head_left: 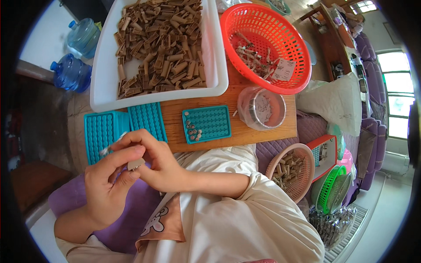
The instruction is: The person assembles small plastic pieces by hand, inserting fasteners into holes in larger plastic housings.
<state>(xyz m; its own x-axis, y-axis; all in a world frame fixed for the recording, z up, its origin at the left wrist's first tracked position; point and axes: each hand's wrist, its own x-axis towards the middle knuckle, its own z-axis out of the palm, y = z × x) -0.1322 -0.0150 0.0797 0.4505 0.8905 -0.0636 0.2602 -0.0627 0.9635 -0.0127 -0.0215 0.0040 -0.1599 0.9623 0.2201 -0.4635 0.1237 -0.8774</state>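
Observation:
My left hand pinches a small brown piece with a dark, ragged lower edge between thumb and forefinger. Close against it, my right hand has its fingers curled in from the right. A blurred whitish-grey thing shows beyond the fingertips; its kind is unclear. Both hands are above my lap, just in front of a teal tray of round cups. On the wooden table, a smaller teal tray has several small round pieces in its left cups.
A white tub full of short brown pieces stands behind my hands. Right of it are a red basket and a clear round container. A pink basket holds more brown pieces. Blue water bottles stand at far left.

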